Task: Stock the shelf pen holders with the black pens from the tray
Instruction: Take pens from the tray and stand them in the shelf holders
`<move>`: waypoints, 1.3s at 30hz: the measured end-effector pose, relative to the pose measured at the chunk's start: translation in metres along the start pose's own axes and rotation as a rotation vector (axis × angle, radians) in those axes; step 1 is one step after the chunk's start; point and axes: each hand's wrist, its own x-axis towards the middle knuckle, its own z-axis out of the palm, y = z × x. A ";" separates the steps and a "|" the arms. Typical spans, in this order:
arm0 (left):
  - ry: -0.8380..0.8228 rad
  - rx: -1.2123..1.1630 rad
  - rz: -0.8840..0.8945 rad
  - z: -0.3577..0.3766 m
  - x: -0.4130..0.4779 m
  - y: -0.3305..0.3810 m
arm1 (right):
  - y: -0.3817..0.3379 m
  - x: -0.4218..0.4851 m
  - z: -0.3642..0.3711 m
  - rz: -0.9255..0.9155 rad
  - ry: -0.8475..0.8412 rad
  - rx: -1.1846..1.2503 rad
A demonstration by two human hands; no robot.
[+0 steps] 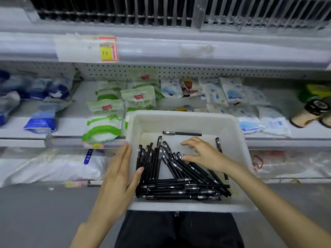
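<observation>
Head view looks down on the black pens (179,185), which lie in a loose, crossed heap in the near half of a white tray (179,115). One single pen (182,133) lies apart along the far wall. The tray sits against the person's waist, in front of the shelves.

The step in hand looks like the pick-up: gathering pens from the heap before any go up to the shelf. The right hand (202,153) hovers low over the pile with its fingers (186,143) spread apart and lightly bent. Its thumb touches the upper ends of a few pens, but nothing is clamped yet. The left hand (116,172) lies flat along the tray's left wall, fingers straight and together on the outside, thumb reaching over the rim towards the nearest pens. It seems to steady the tray.

The next move likely calls for closing the right fingers round a small bundle lying the same way, since the crossed pens would snag if taken together. The bundle must then go up to the pen holders (250,13), a row of clear slotted dividers on the top shelf. Slots at the left look dark and those at the right paler, but blur hides whether any are full.

Between holders and tray, a lower shelf carries soft packets (138,99), and a yellow price tag (108,49) hangs above.
</observation>
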 end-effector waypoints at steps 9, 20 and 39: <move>0.028 -0.102 -0.013 0.010 -0.002 -0.006 | -0.012 0.046 0.025 -0.120 -0.008 -0.062; 0.033 -0.145 -0.017 0.012 -0.005 -0.010 | -0.019 0.041 0.058 -0.225 0.198 -0.232; 0.170 -0.022 0.091 -0.013 0.027 0.023 | -0.068 -0.008 -0.011 -0.101 0.204 0.850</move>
